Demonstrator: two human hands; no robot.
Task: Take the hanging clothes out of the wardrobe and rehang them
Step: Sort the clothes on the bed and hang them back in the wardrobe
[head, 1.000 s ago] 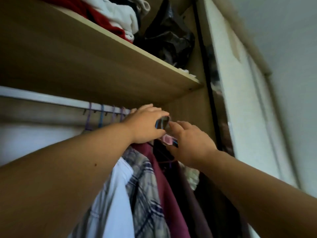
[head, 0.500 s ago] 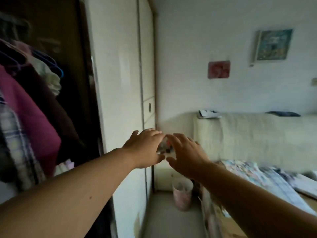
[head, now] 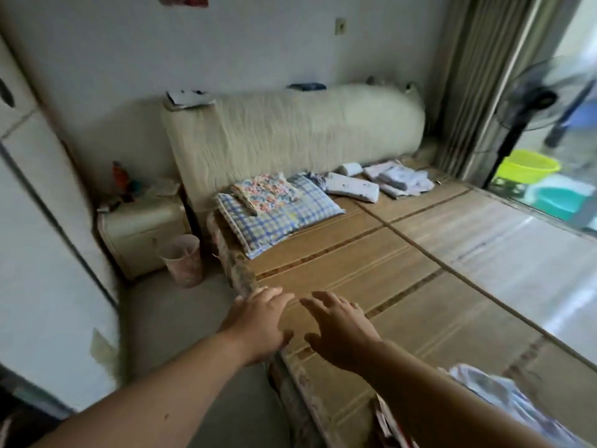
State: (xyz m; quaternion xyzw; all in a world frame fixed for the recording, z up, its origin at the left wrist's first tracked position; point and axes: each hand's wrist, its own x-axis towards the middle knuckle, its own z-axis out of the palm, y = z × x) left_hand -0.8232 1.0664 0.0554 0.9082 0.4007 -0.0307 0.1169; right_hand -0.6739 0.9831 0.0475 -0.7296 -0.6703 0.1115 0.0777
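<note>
A bed (head: 403,286) covered with a woven mat fills the middle and right of the frame. The pale wardrobe door (head: 38,253) runs down the left edge; only its outer face shows. A padded cream headboard (head: 290,130) stands against the wall at upper centre, and a striped curtain (head: 478,76) hangs at upper right.

Two bare forearms reach in from the bottom. The left hand (head: 258,321) hovers over the near edge of the bed, fingers loosely extended and grasping nothing. The right hand (head: 339,328) is just beside it over the mat, fingers spread and likewise empty. The two hands are apart.

A rumpled pale cloth (head: 494,392) lies on the mat at the lower right corner, partly hidden behind the right forearm. It is the only loose clothing near the hands, and whether it is on a hanger cannot be told.

A blue-checked pillow (head: 274,221) lies below the headboard, with folded white linens (head: 397,177) to its right. A standing fan (head: 533,98) is at the far right, above a green basin (head: 526,169). A cream nightstand (head: 139,224) sits left of the bed, with a pink bin (head: 182,260) just in front of it.
</note>
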